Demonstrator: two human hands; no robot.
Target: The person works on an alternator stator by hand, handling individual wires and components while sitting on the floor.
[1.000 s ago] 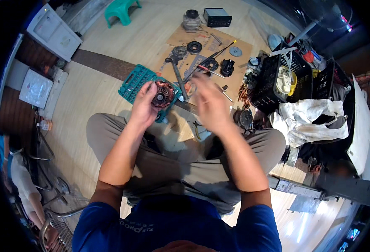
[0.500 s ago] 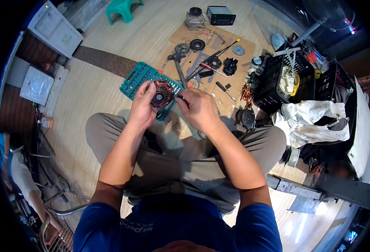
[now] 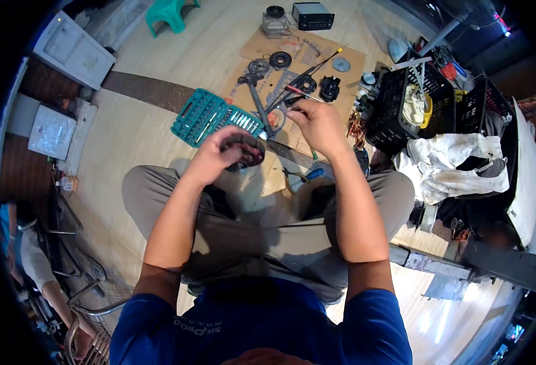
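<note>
Left hand (image 3: 212, 157): raised, grip clamped on round part (image 3: 252, 151)
Round part: left of centre, blurred
Right hand (image 3: 321, 126): right of centre, fingers curled leftward; cannot tell if grip is closed

Upper garment: deep blue T-shirt (image 3: 255, 316), with a small pale print (image 3: 199, 327) on the wearer's left chest; short, loose sleeves (image 3: 374, 325) end above the elbows. Forearms (image 3: 362, 213), left hand (image 3: 210, 159) and right hand (image 3: 321, 129) bare. Lower garment: grey-brown trousers (image 3: 268, 243), plain, loose-cut, soft-looking cloth, creased at the lap and around the knees.
</note>
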